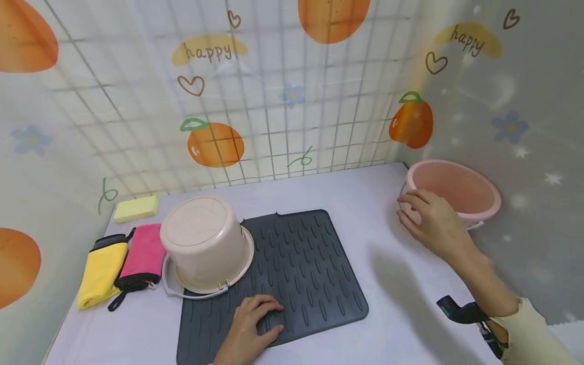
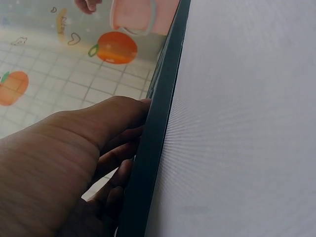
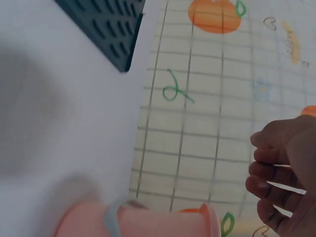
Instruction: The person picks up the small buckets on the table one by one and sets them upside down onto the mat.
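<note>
My left hand (image 1: 248, 327) rests on the front part of a dark grey ribbed mat (image 1: 310, 263), fingers loosely bent. In the left wrist view, the fingers (image 2: 121, 116) lie against the mat's edge (image 2: 163, 108). Raised in the air, my right hand (image 1: 433, 220) is in front of a pink bucket (image 1: 456, 185) at the back right. The right wrist view shows that hand (image 3: 284, 168) holding nothing, its fingers loosely curled and apart from the bucket (image 3: 153, 224). An upside-down beige bucket (image 1: 201, 248) stands over the mat's left back corner, its pale handle (image 1: 171, 284) lying at its base.
To the left lie a folded pink cloth (image 1: 143, 251) and a folded yellow cloth (image 1: 100, 274), both with black trim. Behind them is a pale yellow block (image 1: 136, 209). A printed curtain (image 1: 274, 101) closes off the back and sides of the white table (image 1: 351, 192).
</note>
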`<move>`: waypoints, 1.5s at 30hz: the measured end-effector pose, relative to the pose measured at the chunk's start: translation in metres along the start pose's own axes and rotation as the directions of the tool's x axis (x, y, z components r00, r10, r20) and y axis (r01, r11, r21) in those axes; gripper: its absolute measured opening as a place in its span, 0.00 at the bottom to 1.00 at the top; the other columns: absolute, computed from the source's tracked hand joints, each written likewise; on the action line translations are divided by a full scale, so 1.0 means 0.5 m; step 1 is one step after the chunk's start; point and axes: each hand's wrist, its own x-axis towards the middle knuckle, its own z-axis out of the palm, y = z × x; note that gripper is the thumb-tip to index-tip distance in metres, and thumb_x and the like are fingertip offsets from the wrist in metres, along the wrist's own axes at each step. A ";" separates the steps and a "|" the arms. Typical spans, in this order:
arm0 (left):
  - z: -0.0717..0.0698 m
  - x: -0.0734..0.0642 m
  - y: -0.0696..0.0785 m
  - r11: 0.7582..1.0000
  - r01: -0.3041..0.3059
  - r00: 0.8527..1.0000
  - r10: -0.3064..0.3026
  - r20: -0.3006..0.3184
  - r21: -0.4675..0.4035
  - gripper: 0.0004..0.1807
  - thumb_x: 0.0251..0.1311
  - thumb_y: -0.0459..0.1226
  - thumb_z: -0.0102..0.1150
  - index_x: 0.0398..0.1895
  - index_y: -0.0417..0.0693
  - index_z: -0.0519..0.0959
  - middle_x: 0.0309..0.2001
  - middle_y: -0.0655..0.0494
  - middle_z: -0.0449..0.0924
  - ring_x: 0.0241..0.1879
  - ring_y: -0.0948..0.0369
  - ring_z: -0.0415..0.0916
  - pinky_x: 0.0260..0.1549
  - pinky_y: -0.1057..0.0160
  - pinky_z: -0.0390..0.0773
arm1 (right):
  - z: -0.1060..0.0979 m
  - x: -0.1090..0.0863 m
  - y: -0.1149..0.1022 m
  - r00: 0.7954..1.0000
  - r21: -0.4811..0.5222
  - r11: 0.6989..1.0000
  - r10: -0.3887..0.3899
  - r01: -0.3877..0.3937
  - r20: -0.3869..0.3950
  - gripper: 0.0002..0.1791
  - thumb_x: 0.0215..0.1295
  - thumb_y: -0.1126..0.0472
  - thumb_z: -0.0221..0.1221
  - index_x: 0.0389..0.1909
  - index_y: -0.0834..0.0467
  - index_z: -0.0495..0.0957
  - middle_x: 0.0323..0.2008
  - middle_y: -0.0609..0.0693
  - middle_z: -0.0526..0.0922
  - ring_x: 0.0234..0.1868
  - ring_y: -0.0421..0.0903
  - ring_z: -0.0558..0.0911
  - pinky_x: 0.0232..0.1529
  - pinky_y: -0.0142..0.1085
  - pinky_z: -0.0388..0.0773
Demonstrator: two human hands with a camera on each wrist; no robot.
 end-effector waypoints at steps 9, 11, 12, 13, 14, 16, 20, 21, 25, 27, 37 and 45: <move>-0.006 0.000 0.001 0.998 0.060 0.997 -0.060 0.054 0.008 0.16 0.51 0.42 0.76 0.44 0.65 0.84 0.50 0.74 0.74 0.51 0.64 0.67 0.47 0.52 0.67 | -0.008 0.016 0.046 0.993 -0.053 0.993 0.109 -0.106 0.044 0.20 0.51 0.67 0.73 0.45 0.69 0.82 0.43 0.65 0.81 0.41 0.63 0.80 0.43 0.57 0.78; -0.007 0.000 0.000 0.998 0.058 0.997 -0.058 0.049 0.003 0.17 0.51 0.42 0.76 0.44 0.65 0.84 0.51 0.74 0.74 0.51 0.65 0.67 0.47 0.52 0.67 | -0.009 0.018 0.056 0.994 -0.061 0.993 0.103 -0.101 0.038 0.19 0.51 0.68 0.73 0.44 0.69 0.81 0.41 0.65 0.81 0.39 0.62 0.80 0.41 0.56 0.78; -0.008 -0.001 0.000 0.998 0.058 0.997 -0.058 0.048 0.004 0.17 0.51 0.42 0.76 0.44 0.65 0.84 0.51 0.75 0.73 0.51 0.65 0.67 0.47 0.52 0.67 | -0.010 0.019 0.060 0.994 -0.068 0.993 0.104 -0.101 0.039 0.19 0.51 0.67 0.73 0.44 0.70 0.81 0.40 0.64 0.81 0.38 0.62 0.79 0.40 0.55 0.78; -0.008 -0.002 0.000 0.998 0.060 0.997 -0.060 0.048 0.002 0.17 0.51 0.42 0.76 0.45 0.65 0.84 0.51 0.75 0.73 0.51 0.65 0.67 0.47 0.52 0.67 | -0.011 0.020 0.064 0.992 -0.080 0.991 0.115 -0.111 0.048 0.19 0.51 0.67 0.74 0.43 0.70 0.81 0.39 0.64 0.81 0.37 0.61 0.79 0.39 0.55 0.78; -0.008 -0.002 0.000 0.998 0.063 0.997 -0.063 0.050 0.000 0.17 0.51 0.42 0.76 0.45 0.65 0.84 0.51 0.75 0.73 0.51 0.65 0.67 0.47 0.52 0.67 | -0.012 0.020 0.068 0.991 -0.095 0.988 0.125 -0.119 0.057 0.19 0.51 0.66 0.74 0.42 0.70 0.80 0.38 0.63 0.80 0.37 0.61 0.78 0.38 0.55 0.77; -0.009 -0.003 0.000 0.998 0.069 0.996 -0.069 0.054 -0.003 0.17 0.52 0.43 0.76 0.45 0.66 0.84 0.51 0.75 0.73 0.52 0.65 0.67 0.48 0.52 0.67 | -0.015 0.022 0.077 0.986 -0.130 0.982 0.146 -0.134 0.085 0.19 0.52 0.64 0.74 0.41 0.69 0.79 0.36 0.62 0.79 0.35 0.60 0.77 0.36 0.54 0.76; -0.009 -0.003 -0.001 0.997 0.082 0.995 -0.081 0.063 -0.011 0.17 0.53 0.43 0.75 0.46 0.67 0.84 0.51 0.76 0.73 0.52 0.65 0.67 0.48 0.52 0.66 | -0.019 0.021 0.091 0.980 -0.189 0.973 0.159 -0.135 0.116 0.19 0.53 0.61 0.74 0.39 0.67 0.78 0.33 0.60 0.78 0.34 0.59 0.76 0.34 0.54 0.72; -0.010 -0.003 -0.002 0.997 0.081 0.995 -0.081 0.063 -0.012 0.17 0.53 0.43 0.75 0.46 0.67 0.84 0.51 0.76 0.73 0.52 0.65 0.67 0.48 0.52 0.66 | -0.018 0.020 0.094 0.980 -0.193 0.972 0.161 -0.135 0.121 0.19 0.53 0.60 0.74 0.38 0.67 0.78 0.32 0.59 0.78 0.33 0.59 0.76 0.32 0.53 0.71; -0.011 -0.002 -0.003 0.997 0.074 0.996 -0.074 0.055 -0.010 0.17 0.52 0.42 0.75 0.46 0.66 0.84 0.52 0.75 0.73 0.52 0.65 0.67 0.48 0.52 0.67 | -0.017 0.017 0.096 0.977 -0.201 0.970 0.168 -0.139 0.133 0.18 0.52 0.59 0.75 0.36 0.65 0.78 0.28 0.55 0.75 0.29 0.56 0.74 0.29 0.50 0.68; -0.011 -0.002 -0.003 0.998 0.070 0.996 -0.069 0.052 -0.008 0.17 0.52 0.42 0.75 0.46 0.66 0.84 0.52 0.75 0.73 0.52 0.65 0.67 0.49 0.52 0.67 | -0.015 0.016 0.096 0.973 -0.201 0.968 0.179 -0.148 0.148 0.18 0.53 0.59 0.74 0.36 0.65 0.78 0.27 0.54 0.74 0.28 0.55 0.73 0.29 0.49 0.67; -0.010 -0.003 -0.004 0.997 0.075 0.995 -0.073 0.068 -0.019 0.17 0.53 0.42 0.75 0.47 0.67 0.83 0.52 0.75 0.73 0.53 0.64 0.67 0.49 0.51 0.66 | -0.015 0.016 0.094 0.966 -0.237 0.957 0.205 -0.165 0.156 0.12 0.53 0.68 0.68 0.19 0.62 0.73 0.17 0.51 0.70 0.29 0.55 0.69 0.34 0.49 0.65; -0.008 -0.001 0.000 0.997 0.077 0.994 -0.074 0.081 -0.032 0.17 0.54 0.42 0.74 0.47 0.66 0.83 0.53 0.74 0.73 0.54 0.63 0.67 0.49 0.50 0.66 | -0.022 0.021 0.095 0.957 -0.199 0.951 0.264 -0.238 0.119 0.16 0.52 0.71 0.61 0.13 0.58 0.65 0.15 0.51 0.62 0.20 0.52 0.65 0.21 0.42 0.59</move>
